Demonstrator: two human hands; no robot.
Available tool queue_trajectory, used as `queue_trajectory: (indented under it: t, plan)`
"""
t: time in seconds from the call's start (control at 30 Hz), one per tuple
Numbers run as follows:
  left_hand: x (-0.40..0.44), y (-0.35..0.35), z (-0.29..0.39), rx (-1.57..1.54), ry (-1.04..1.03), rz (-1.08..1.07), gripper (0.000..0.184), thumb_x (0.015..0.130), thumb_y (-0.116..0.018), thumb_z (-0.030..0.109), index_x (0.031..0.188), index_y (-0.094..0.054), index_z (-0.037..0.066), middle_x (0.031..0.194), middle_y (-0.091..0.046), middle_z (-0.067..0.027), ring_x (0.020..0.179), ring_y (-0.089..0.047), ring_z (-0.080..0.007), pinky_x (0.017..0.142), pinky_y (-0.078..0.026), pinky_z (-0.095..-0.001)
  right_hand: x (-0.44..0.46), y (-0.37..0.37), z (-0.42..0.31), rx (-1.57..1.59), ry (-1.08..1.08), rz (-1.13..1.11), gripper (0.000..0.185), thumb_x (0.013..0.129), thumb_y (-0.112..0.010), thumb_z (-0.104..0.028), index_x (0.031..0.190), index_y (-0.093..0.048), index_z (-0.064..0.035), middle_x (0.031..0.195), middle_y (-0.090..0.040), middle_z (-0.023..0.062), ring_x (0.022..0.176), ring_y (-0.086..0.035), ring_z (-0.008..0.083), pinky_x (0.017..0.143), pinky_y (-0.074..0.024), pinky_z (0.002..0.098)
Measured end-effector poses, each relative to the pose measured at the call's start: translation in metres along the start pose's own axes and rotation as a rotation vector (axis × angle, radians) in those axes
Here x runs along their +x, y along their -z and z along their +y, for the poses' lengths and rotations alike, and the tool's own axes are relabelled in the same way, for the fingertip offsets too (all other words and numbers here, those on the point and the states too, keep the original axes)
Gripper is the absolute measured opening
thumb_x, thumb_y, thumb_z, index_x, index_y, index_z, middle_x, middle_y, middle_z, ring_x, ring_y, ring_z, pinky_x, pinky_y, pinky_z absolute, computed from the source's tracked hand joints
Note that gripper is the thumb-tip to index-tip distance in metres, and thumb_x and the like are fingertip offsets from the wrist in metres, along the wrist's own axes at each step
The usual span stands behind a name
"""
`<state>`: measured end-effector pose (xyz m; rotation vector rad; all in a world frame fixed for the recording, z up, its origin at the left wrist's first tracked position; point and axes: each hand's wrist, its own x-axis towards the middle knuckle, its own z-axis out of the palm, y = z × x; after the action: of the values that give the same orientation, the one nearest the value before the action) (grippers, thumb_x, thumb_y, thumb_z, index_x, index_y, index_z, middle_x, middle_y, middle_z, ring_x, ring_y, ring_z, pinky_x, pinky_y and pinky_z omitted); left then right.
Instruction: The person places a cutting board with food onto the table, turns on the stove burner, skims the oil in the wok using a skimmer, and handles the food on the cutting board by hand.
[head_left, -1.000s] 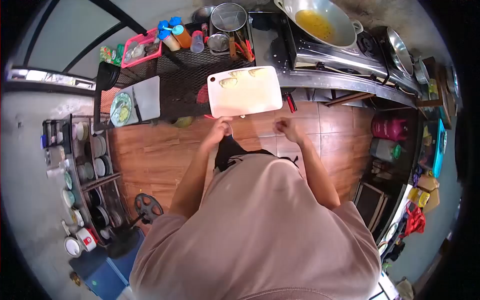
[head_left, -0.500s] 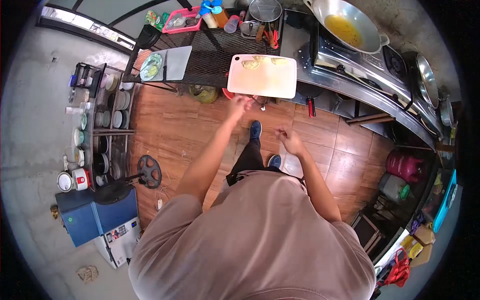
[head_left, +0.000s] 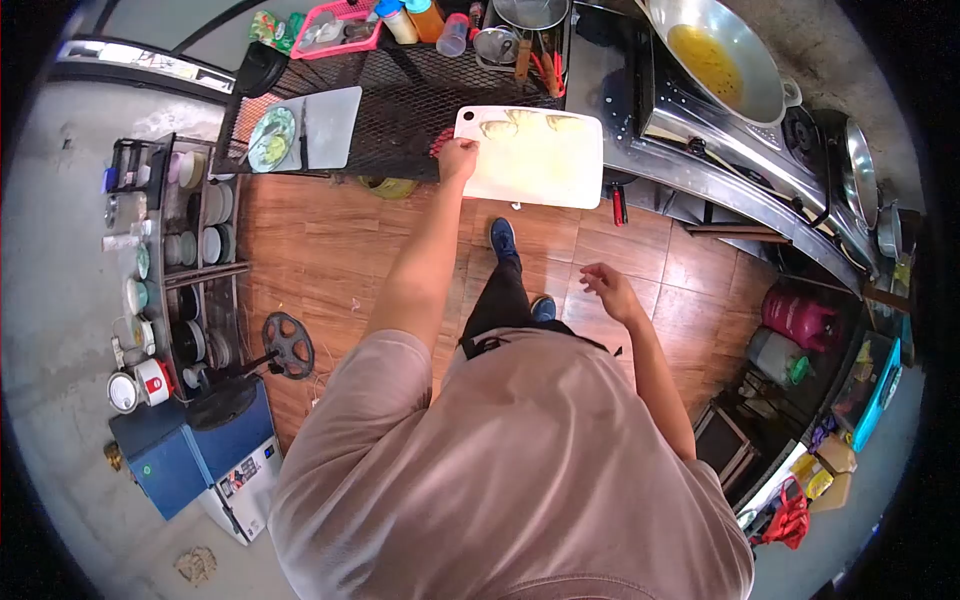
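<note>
My left hand is at the left edge of a white cutting board, its fingers closed on that edge. Along the board's far side lie a few pale yellowish pieces, too washed out to name. My right hand hangs over the floor, nearer my body, with its fingers loosely apart and nothing in them. Farther left on the black mesh table, a knife rests on a second white board, beside a green patterned plate holding something pale green.
A large wok with yellow oil stands on the gas stove at the right. Bottles, a pink basket and a strainer line the table's back. Dish rack and fan stand left.
My left hand has moved up and left from below the board onto its left edge. My right hand has shifted slightly right and down, its fingers more spread.
</note>
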<state>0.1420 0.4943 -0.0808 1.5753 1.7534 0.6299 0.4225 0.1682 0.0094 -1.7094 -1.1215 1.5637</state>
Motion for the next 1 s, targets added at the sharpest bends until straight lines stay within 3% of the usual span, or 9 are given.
queue_trajectory:
  t: [0.07, 0.23, 0.47, 0.83, 0.9, 1.0]
  plan:
    - [0.021, -0.006, -0.005, 0.005, 0.027, -0.065, 0.027, 0.085, -0.073, 0.03, 0.095, -0.076, 0.005, 0.087, -0.075, -0.012, 0.085, -0.072, -0.0251, 0.079, -0.054, -0.0353, 0.032, -0.004, -0.011, -0.019, 0.015, 0.002, 0.029, 0.099, -0.058, -0.02, 0.115, -0.062, 0.0034, 0.097, -0.07, 0.0132, 0.089, -0.068, 0.0193, 0.079, -0.0543, 0.0327]
    - [0.048, -0.019, -0.02, 0.035, 0.034, -0.063, 0.027, 0.083, -0.074, 0.029, 0.093, -0.077, 0.004, 0.09, -0.075, -0.014, 0.085, -0.072, -0.0257, 0.078, -0.055, -0.0362, 0.132, -0.014, -0.063, -0.027, 0.101, -0.011, 0.027, 0.101, -0.056, -0.018, 0.116, -0.062, 0.0038, 0.099, -0.07, 0.0125, 0.09, -0.067, 0.0186, 0.081, -0.0546, 0.0314]
    - [0.051, -0.019, -0.023, 0.001, 0.053, -0.148, 0.027, 0.079, -0.075, 0.031, 0.091, -0.077, 0.007, 0.09, -0.074, -0.0147, 0.085, -0.072, -0.029, 0.078, -0.056, -0.0383, 0.228, -0.02, -0.095, 0.007, -0.027, -0.041, 0.028, 0.1, -0.056, -0.019, 0.117, -0.062, 0.0025, 0.099, -0.069, 0.0124, 0.087, -0.067, 0.0189, 0.08, -0.0545, 0.031]
    - [0.052, -0.027, -0.01, -0.018, 0.232, -0.106, 0.027, 0.077, -0.077, 0.032, 0.089, -0.078, 0.008, 0.086, -0.074, -0.0134, 0.081, -0.073, -0.0282, 0.074, -0.056, -0.038, 0.261, -0.008, -0.083, -0.025, -0.126, -0.135, 0.029, 0.099, -0.055, -0.018, 0.116, -0.062, 0.0041, 0.099, -0.069, 0.0134, 0.085, -0.068, 0.0202, 0.08, -0.0545, 0.0321]
    - [0.05, -0.027, -0.013, -0.007, 0.221, -0.114, 0.026, 0.077, -0.076, 0.031, 0.088, -0.078, 0.008, 0.086, -0.074, -0.0133, 0.08, -0.073, -0.0283, 0.074, -0.056, -0.0377, 0.265, -0.004, -0.073, -0.024, -0.116, -0.184, 0.028, 0.101, -0.054, -0.025, 0.117, -0.062, -0.0028, 0.099, -0.069, 0.0065, 0.086, -0.067, 0.0148, 0.075, -0.0518, 0.0282]
    - [0.051, -0.026, -0.013, -0.01, 0.195, -0.107, 0.026, 0.076, -0.076, 0.03, 0.087, -0.077, 0.007, 0.086, -0.074, -0.0136, 0.081, -0.073, -0.0281, 0.074, -0.056, -0.0371, 0.27, 0.0, -0.067, -0.028, -0.097, -0.206, 0.028, 0.101, -0.054, -0.024, 0.116, -0.062, -0.0026, 0.099, -0.069, 0.0065, 0.085, -0.067, 0.0149, 0.075, -0.0518, 0.0281]
